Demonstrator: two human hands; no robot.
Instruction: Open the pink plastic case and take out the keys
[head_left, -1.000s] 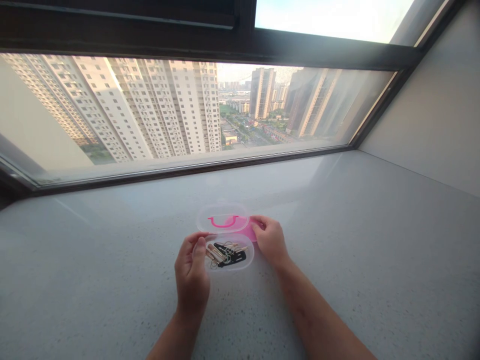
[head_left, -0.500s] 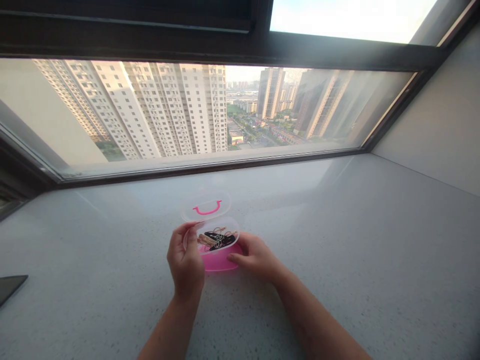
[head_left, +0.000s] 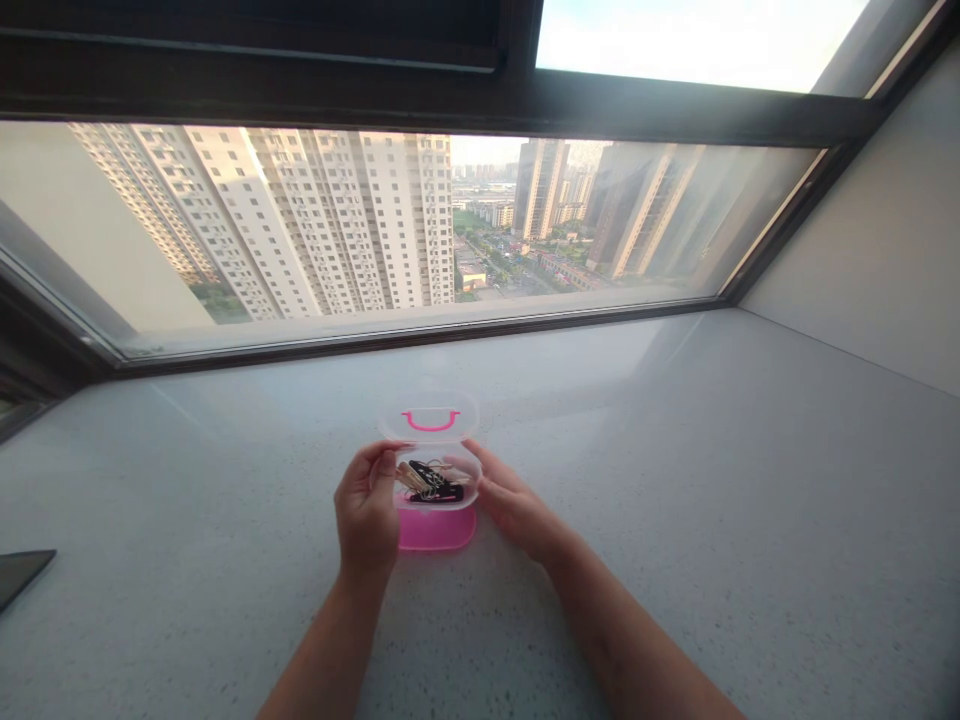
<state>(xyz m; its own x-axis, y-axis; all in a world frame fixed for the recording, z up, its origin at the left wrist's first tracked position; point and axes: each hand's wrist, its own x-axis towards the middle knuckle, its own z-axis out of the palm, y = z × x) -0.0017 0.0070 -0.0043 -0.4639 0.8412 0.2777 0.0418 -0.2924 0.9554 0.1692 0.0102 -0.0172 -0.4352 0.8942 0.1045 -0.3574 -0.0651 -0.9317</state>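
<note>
The L hand [head_left: 366,505] pinches the left side of a clear tray [head_left: 436,503], w/ the thumb on top and the fingers bent under. It looks like a firm hold, not a tight squeeze. The R hand [head_left: 514,495] comes in from the other side, and its fingers [head_left: 480,470] lie on the tray's right edge. The fingers look loose, so I can't tell if it's really gripping.

Both hands seem placed like this to keep the tray level, so the stuff inside doesn't slide out. In the tray there's a black clip [head_left: 436,492] and some gold clips [head_left: 411,478], all in a small heap.

The tray sits on top of a pink base [head_left: 436,532], w/ the base poking out on the near side. A clear lid [head_left: 450,418] w/ a pink handle [head_left: 430,421] lies just past the tray, touching it. Can't tell if they're hinged.

All of this is near the middle of a pale stone ledge [head_left: 675,500], closer to the front edge than the window [head_left: 360,220]. A dark flat thing [head_left: 19,575] lies at the ledge's left end, well apart.
</note>
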